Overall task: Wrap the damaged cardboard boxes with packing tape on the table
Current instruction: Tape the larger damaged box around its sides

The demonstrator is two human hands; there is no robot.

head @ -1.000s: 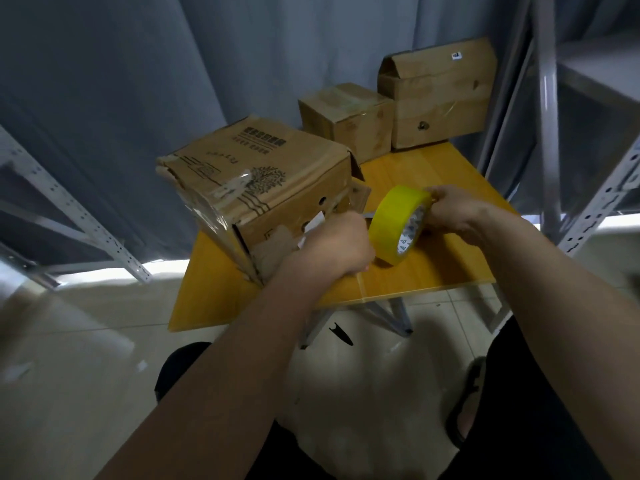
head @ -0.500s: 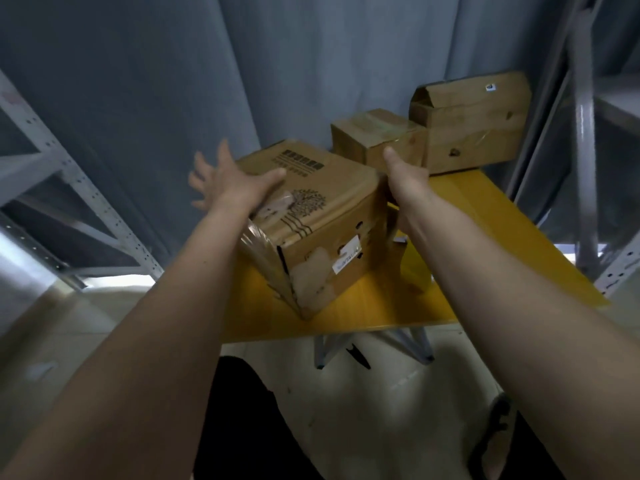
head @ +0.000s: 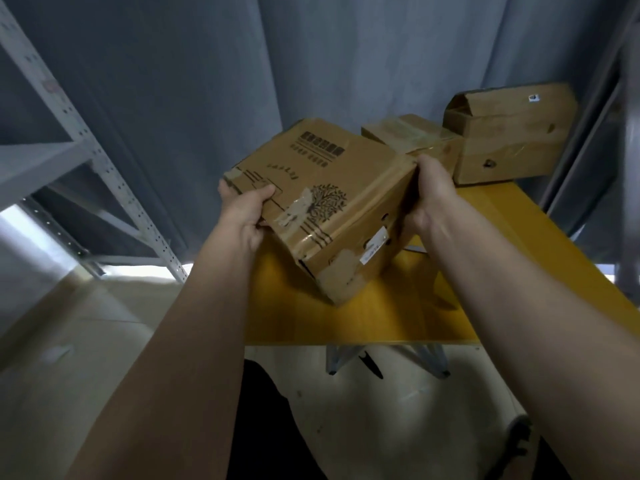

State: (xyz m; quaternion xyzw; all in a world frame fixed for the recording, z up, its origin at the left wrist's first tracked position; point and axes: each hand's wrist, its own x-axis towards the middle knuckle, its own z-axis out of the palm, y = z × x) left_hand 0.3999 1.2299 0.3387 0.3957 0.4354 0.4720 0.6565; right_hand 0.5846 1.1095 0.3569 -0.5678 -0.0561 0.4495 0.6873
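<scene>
A battered cardboard box (head: 332, 188) with a printed tree, black text and shiny tape patches is tilted above the yellow table (head: 502, 271), one lower corner near the tabletop. My left hand (head: 242, 213) grips its left edge, thumb on the top face. My right hand (head: 429, 195) grips its right side, fingers hidden behind the box. A small taped box (head: 412, 133) and a larger worn box (head: 509, 136) stand at the table's far end. The yellow tape roll is out of sight.
Grey metal shelving (head: 104, 168) rises at the left, and more uprights (head: 623, 168) stand at the right. A grey curtain (head: 346, 57) hangs behind the table. Folding table legs (head: 433, 362) and a dark object (head: 370, 363) show on the pale floor below.
One second ago my hands worked the yellow tape roll beside the box. Both hands then moved onto the box, and now they grip its sides with it tilted and raised.
</scene>
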